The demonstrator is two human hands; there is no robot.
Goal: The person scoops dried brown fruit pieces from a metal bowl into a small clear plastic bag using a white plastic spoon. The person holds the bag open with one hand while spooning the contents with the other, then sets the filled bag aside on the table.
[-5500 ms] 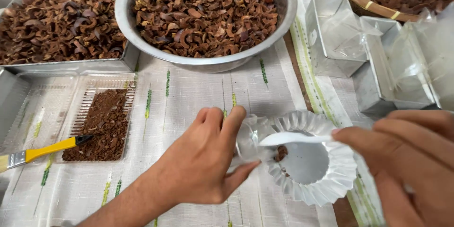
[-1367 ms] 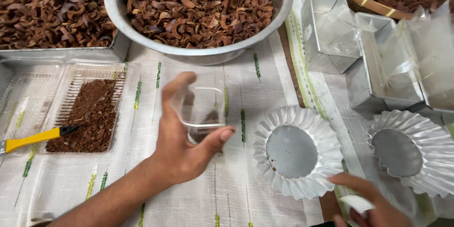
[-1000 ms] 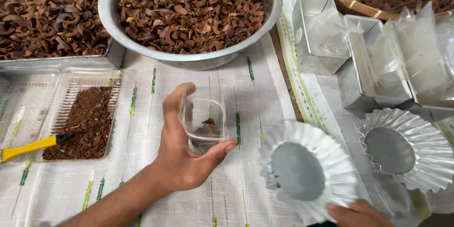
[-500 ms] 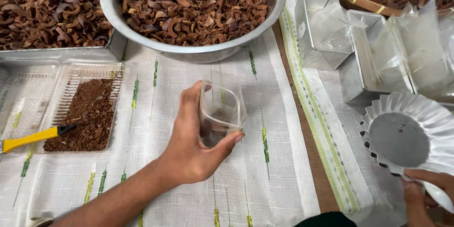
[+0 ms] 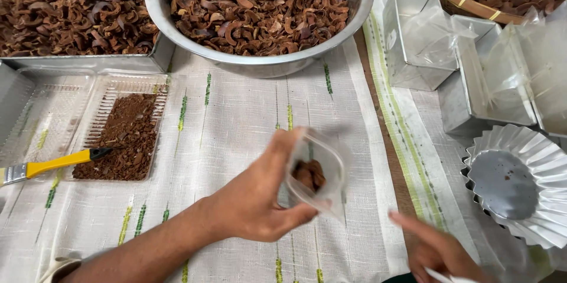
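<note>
Table (image 5: 248, 118), cloth-covered, white with green dashes, fills the frame. Top centre: large steel bowl (image 5: 354, 0) heaped with brown dried husks. Upper left: steel tray (image 5: 88, 61) of the same husks. Left middle: clear plastic tray (image 5: 127, 135) of fine brown crumbs, yellow-handled brush (image 5: 53, 165) resting at its edge. Right side: square foil tins (image 5: 413, 41) lined with clear film; lower right, a fluted foil mould (image 5: 520, 182), nearly bare inside. Centre, low: my left hand (image 5: 254, 200), grip clamped on a small clear cup (image 5: 316, 174), tilted, a few brown pieces inside. Bottom right: my right hand (image 5: 437, 247), blurred; I cannot tell its grip. I judge the step as carrying the cup between portions; the next move calls for steadying it level.
</note>
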